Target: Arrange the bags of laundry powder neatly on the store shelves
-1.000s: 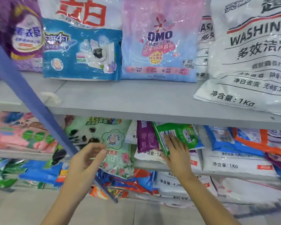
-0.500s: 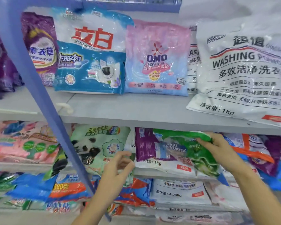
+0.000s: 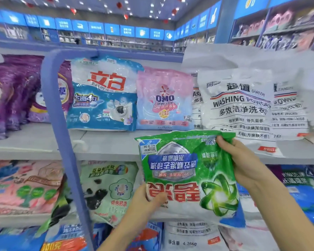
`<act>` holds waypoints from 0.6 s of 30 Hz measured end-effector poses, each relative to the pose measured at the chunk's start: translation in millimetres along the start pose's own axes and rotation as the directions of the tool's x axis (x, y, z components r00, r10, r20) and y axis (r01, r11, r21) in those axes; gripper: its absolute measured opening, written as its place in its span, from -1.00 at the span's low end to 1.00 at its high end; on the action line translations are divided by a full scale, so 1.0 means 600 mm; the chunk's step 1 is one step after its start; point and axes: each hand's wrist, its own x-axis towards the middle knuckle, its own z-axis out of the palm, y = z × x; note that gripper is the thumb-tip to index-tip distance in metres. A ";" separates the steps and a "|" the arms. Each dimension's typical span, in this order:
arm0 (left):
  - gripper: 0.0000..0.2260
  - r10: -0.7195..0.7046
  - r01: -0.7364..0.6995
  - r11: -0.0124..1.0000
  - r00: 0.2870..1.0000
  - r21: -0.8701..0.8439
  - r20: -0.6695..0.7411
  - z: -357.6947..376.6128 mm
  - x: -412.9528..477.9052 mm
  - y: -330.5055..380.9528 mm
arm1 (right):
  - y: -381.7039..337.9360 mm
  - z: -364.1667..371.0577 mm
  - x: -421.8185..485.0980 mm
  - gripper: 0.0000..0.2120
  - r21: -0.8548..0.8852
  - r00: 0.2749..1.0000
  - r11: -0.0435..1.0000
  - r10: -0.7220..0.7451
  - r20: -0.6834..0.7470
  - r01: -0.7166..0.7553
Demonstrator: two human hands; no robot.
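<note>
Green and glossy, a crinkled plastic bag of laundry powder (image 3: 187, 171) is being held clear of the shelves in both hands, its printing reading upside down. The person's right hand (image 3: 246, 160) is gripping the bag's upper right edge with curled fingers, while the left hand (image 3: 145, 198) is pinching the lower left edge, thumb pressing on the red lettering. Left of the right hand's grip, the grey upper shelf board (image 3: 107, 144) is showing a bare strip along its front; above the grip a large white washing-powder bag (image 3: 237, 107) and, beside it, a pink-and-blue OMO bag (image 3: 163, 98) are standing roughly upright, and further left a white-and-blue bag (image 3: 103, 95) and shiny purple bags (image 3: 11, 91) are leaning in a row. Left of the left hand's pinch, a pale green bag with a panda print (image 3: 109, 189) is slumping at an angle, and the bags on the lowest tier (image 3: 188, 236) are looking jumbled. I am judging the job only partly along: the top row is looking passable, this bag is wanting turning and a place, and everything beneath is waiting to be straightened.
</note>
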 end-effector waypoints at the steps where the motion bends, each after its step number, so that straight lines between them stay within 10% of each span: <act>1: -0.84 0.031 -0.031 0.999 0.999 0.010 -0.007 -0.006 -0.004 0.021 | -0.005 0.006 0.000 -0.74 0.014 1.000 1.000 -0.019 -0.014 0.019; 6: -0.57 0.116 -0.121 0.992 0.985 -0.037 -0.127 -0.037 -0.005 0.072 | -0.009 0.017 0.002 -0.27 0.017 0.992 0.993 -0.116 0.058 0.115; 14: -0.55 0.101 -0.202 0.815 0.972 -0.544 -0.211 -0.050 0.034 0.133 | 0.076 0.070 0.012 -0.22 -0.025 0.979 0.988 -0.148 0.142 0.153; 18: -0.16 0.070 -0.119 0.718 0.993 -0.686 -0.099 -0.018 0.041 0.147 | 0.093 0.142 0.034 -0.88 -0.156 0.958 0.945 -0.288 0.019 0.287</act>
